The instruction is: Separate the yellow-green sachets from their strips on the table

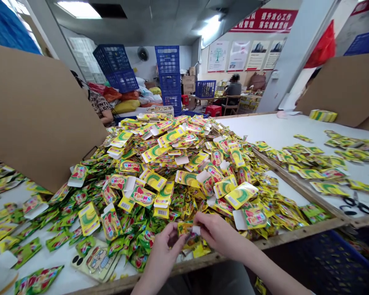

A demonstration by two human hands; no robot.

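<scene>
My left hand (162,250) and my right hand (217,232) meet at the near edge of the table, both pinching one small yellow packet (188,237) between fingers and thumbs. The packet is partly hidden by my fingers. Just beyond them rises a big heap of yellow and green packets and folded card sleeves (172,164), spread over the white table (283,131).
A brown cardboard sheet (33,119) stands at the left, another (344,88) at the right. Scissors (355,204) lie on the right table. A phone in a cartoon case (95,260) lies near left. Blue crates (169,73) are stacked behind. A person sits at the back (233,88), another (100,104) at the left.
</scene>
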